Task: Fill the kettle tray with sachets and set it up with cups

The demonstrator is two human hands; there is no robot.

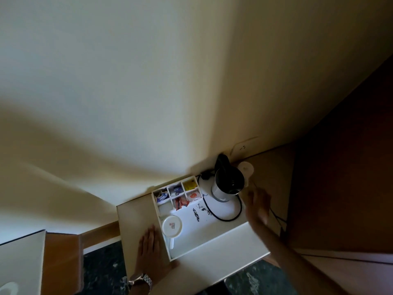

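Our right grip point(256, 206), open and empty, hovers beside the kettle point(228, 180); our flat left grip point(150, 250) should steady the tray point(214, 244) while we reach.

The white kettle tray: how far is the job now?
Done: white kettle tray compartments hold coloured sachets; one upside-down white cup is inside. In hand: both hands, left and right, at its sides. Left: another cup, apparently.
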